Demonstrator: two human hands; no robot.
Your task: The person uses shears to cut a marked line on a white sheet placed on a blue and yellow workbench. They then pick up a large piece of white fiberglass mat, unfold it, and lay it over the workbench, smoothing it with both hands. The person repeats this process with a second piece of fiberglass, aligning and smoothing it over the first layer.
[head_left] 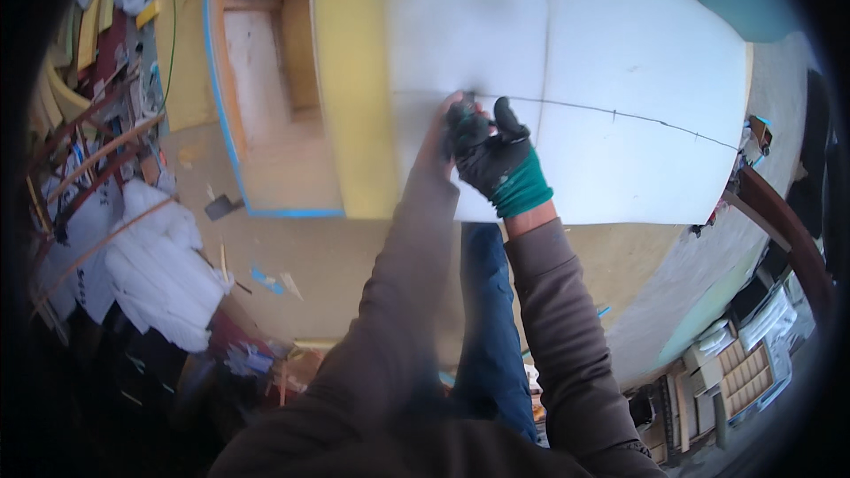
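Both hands meet over a large white foam-like sheet (637,62), close to a dark line drawn across it. My right hand (496,155) wears a black and green work glove; its fingers are curled in and its thumb sticks up. Against it, my left hand (444,128) is blurred and partly covered, with some bare skin showing. Its fingers look closed around something dark at the hands' front, too smeared to name. The drawn line runs right from the hands, crossed by short marks.
Left of the sheet lie a yellow strip (354,80) and a blue-edged wooden frame (266,159). White plastic sacks (159,265) and wood scraps (88,31) crowd the far left. A curved dark red beam (784,221) and a slatted wooden piece (744,376) are at right.
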